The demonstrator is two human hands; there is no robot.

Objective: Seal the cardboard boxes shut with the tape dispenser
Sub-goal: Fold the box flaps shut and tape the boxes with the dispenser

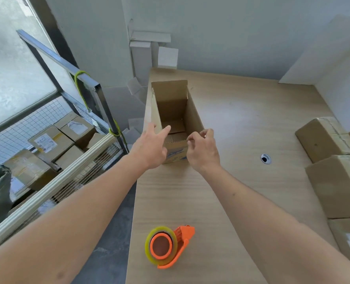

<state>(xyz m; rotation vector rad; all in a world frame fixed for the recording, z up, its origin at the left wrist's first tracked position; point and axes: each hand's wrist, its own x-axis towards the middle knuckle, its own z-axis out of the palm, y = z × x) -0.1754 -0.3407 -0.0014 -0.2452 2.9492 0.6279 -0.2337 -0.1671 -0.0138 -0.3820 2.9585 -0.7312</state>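
Two hands were at the open cardboard box [176,111] near the surface's [231,181] left edge. Left hand [149,148] lay with fingers straight against the box's near-left wall, gripping nothing. Right hand [202,150] pinched the near flap's edge. Tape dispenser [168,245], orange with yellowish roll, lay untouched on the surface near the person, well apart from the box. Sealed boxes [334,160] stood at right; a wire cage of parcels [47,144] at left.

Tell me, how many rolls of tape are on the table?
1. The tape dispenser lies on the table near its front edge, between the person's forearms. More could be hidden behind the boxes at the right.
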